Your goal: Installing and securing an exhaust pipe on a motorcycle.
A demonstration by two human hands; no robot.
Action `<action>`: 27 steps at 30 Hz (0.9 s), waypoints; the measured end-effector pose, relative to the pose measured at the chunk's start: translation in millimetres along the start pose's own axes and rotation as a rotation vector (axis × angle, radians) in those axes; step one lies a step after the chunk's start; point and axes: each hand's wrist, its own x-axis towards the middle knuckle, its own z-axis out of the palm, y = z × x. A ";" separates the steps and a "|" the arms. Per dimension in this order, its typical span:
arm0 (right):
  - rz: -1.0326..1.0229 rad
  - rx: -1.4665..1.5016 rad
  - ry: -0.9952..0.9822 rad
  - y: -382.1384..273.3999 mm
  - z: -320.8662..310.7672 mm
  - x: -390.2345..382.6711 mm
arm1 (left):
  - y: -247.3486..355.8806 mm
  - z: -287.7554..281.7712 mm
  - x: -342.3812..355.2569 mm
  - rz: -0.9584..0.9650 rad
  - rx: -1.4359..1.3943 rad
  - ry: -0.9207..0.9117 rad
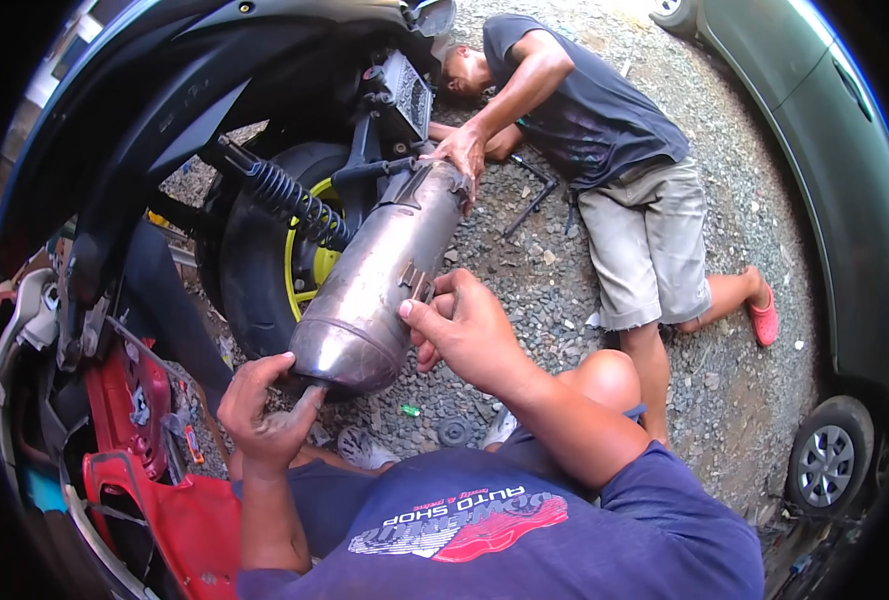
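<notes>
The metal muffler (369, 275) is tilted beside the rear tyre (249, 275), with its rounded lower end toward the wearer. The left hand (269, 408) pinches the rim of this end, forefinger on the outer side and thumb at the dark outlet. The right hand (459, 328) is at the small side bracket (414, 280), fingers curled and thumb against the metal (whether they pinch the bracket cannot be told).

A co-worker's hand (459, 158) covers part of the upper end; the co-worker (589, 110) lies on the gravel (764, 225). The coil-spring shock absorber (284, 195) and yellow-green wheel rim (294, 265) limit access on the left, and black bodywork (164, 110) overhangs them. Red panels (179, 510) are next to the left forearm. An angled dark tool (532, 205) lies on the gravel near the co-worker. A dark green car (829, 180) bounds the area at far right.
</notes>
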 end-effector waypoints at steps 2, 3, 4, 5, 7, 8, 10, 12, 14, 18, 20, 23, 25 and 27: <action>0.010 0.003 0.010 -2.4 -0.3 -0.3 | 1.6 -1.7 1.1 -0.027 0.010 -0.007; 0.022 -0.001 0.016 -4.0 -0.9 -0.8 | 1.8 -0.7 3.6 -0.019 0.009 -0.015; 0.021 0.008 0.022 -5.5 -2.0 -0.7 | 1.6 0.8 5.8 0.010 0.028 -0.002; 0.024 -0.027 0.025 -7.8 -4.0 0.1 | 1.4 2.0 8.1 0.040 0.045 0.010; 0.029 -0.050 0.040 -15.9 -7.0 0.0 | 2.4 0.7 12.0 0.054 0.061 0.007; 0.027 -0.121 0.033 -22.5 -6.3 0.0 | 2.9 -0.5 13.1 0.060 0.079 0.015; -0.096 -0.262 0.093 -18.3 -1.6 5.0 | -2.2 -5.7 15.6 0.102 0.113 -0.018; -0.115 -0.358 0.114 -14.8 -2.1 8.1 | -6.0 -9.7 13.2 0.089 0.119 -0.052; -0.179 -0.480 0.128 -13.9 -2.7 10.5 | -3.2 -7.6 15.5 0.089 0.101 -0.050; -0.137 -0.455 0.105 -19.2 -7.1 7.0 | -4.7 -7.6 20.2 0.123 0.112 -0.070; -0.222 -0.435 0.103 -14.4 -6.4 7.3 | -5.6 -9.1 20.9 0.141 0.130 -0.087; -0.336 -0.423 0.082 -6.8 -8.7 8.4 | -7.0 -11.4 17.9 0.142 0.172 -0.062; -0.388 -0.433 0.086 -4.5 -11.7 6.8 | -4.5 -11.8 19.1 0.134 0.202 -0.056; -0.441 -0.444 0.091 -1.5 -14.8 8.7 | -2.0 -11.8 21.7 0.151 0.208 -0.058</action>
